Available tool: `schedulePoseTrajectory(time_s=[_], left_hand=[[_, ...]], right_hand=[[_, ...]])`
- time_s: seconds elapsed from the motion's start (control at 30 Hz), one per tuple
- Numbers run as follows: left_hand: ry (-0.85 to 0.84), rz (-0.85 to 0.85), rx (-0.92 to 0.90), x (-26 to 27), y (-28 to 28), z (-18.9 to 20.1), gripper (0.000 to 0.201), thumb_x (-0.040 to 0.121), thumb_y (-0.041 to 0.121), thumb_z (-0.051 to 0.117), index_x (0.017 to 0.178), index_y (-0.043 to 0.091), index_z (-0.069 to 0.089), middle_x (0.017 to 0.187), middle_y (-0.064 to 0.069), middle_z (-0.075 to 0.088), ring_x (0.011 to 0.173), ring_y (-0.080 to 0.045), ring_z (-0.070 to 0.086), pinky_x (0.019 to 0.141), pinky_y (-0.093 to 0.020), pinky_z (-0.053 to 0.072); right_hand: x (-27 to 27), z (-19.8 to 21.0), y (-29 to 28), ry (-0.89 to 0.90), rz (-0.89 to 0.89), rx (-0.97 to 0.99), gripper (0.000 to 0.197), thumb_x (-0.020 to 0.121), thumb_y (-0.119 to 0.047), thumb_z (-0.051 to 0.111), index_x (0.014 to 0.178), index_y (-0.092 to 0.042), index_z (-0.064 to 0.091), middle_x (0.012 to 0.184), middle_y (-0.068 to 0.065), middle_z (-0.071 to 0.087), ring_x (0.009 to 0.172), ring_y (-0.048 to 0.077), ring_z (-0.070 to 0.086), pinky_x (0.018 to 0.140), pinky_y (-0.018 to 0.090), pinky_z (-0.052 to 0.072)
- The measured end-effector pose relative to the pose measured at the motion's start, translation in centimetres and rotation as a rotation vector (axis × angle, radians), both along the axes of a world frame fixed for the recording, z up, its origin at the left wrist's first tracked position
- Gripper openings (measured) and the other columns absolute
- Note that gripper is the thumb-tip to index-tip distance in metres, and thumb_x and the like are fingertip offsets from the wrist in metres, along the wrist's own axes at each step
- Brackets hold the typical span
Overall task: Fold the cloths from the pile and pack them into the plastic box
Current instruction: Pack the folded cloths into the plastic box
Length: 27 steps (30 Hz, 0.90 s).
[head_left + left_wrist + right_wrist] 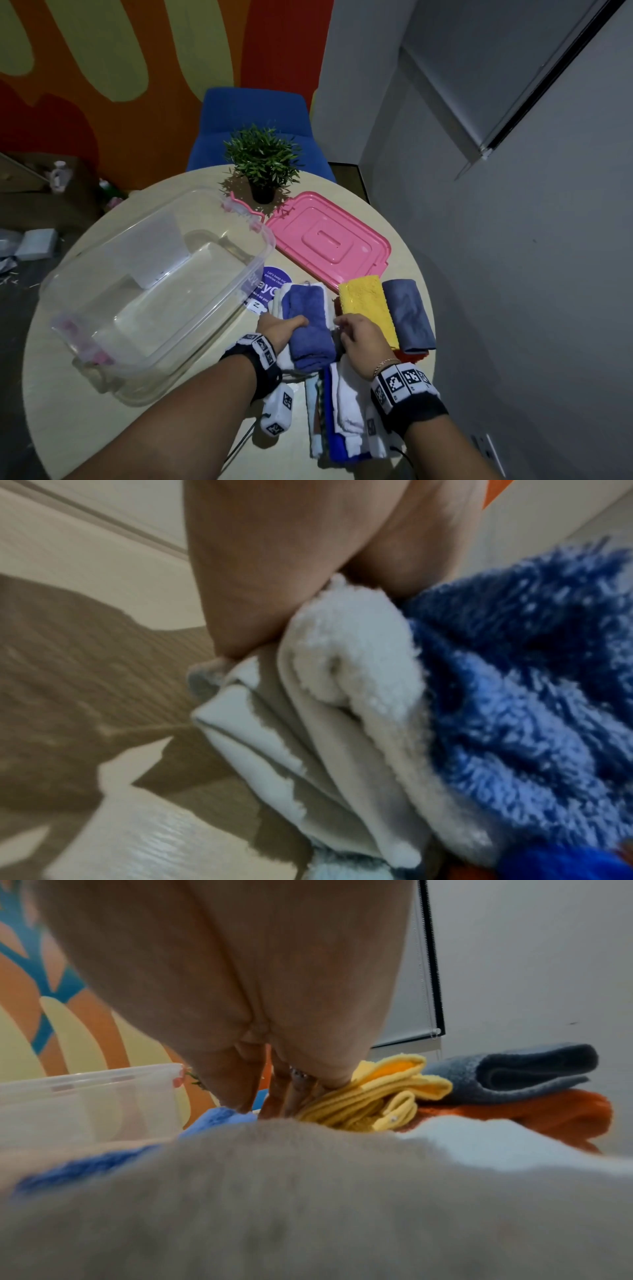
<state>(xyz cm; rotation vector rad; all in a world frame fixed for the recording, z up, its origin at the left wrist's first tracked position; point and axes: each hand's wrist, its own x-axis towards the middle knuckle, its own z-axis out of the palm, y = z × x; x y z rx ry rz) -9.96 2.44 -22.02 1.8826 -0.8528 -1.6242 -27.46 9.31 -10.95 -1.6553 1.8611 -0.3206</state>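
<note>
Blue cloth (308,322): you see it folded, on white cloths.
Yellow cloth (368,305): folded, beside the grey cloth (409,315).
Pile (342,411): mixed cloths nearest you.
Plastic box (154,291): clear, open, left of the cloths.

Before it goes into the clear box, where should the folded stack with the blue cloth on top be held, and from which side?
Take the stack by its two long sides, one hand each side. It is a loose pile, blue cloth over white layers, so fingers should go under the bottom layer. The left hand already grips the left edge, thumb on top.
</note>
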Motion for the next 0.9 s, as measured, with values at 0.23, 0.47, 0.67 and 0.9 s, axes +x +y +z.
schedulePoseTrajectory(time_s=[0.23,0.47,0.67,0.9], left_hand=[[0.328,0.131,-0.03,1.8,0.3,1.7,0.075,0.045,0.032,0.089,0.114,0.011,0.068,0.103,-0.012,0.076,0.094,-0.033,0.073,0.087,-0.052,0.059],[0.596,0.128,-0.056,3.3,1.7,4.9,0.067,0.058,0.015,0.084,0.121,0.007,0.063,0.115,-0.023,0.07,0.103,-0.04,0.068,0.089,-0.051,0.056],[0.903,0.037,-0.098,3.4,2.8,8.1,0.089,0.059,0.015,0.089,0.136,-0.004,0.049,0.116,-0.027,0.064,0.1,-0.039,0.066,0.086,-0.05,0.056],[0.952,-0.007,-0.272,3.7,1.3,15.5,0.068,0.071,0.009,0.082,0.131,0.003,0.053,0.11,-0.019,0.069,0.091,-0.029,0.071,0.076,-0.039,0.059]], right_hand=[[-0.6,0.1,-0.4,-0.05,-0.092,-0.037,0.028,0.095,-0.009,0.055,0.12,-0.015,0.064,0.117,0.002,0.065,0.104,0.016,0.06,0.097,0.029,0.046],[0.3,0.8,-1.3,-0.078,-0.128,-0.066,0.04,0.098,-0.032,0.058,0.133,-0.014,0.055,0.125,0.003,0.062,0.115,0.022,0.058,0.099,0.03,0.043],[1.6,2.8,-1.6,-0.402,-0.153,-0.038,0.097,0.076,-0.075,0.06,0.153,-0.027,0.025,0.139,-0.016,0.049,0.123,0.011,0.056,0.107,0.042,0.045],[4.6,6.2,-3.2,-0.717,-0.218,-0.208,0.069,0.083,-0.064,0.061,0.14,-0.029,0.043,0.131,-0.007,0.064,0.119,0.013,0.062,0.101,0.051,0.05]])
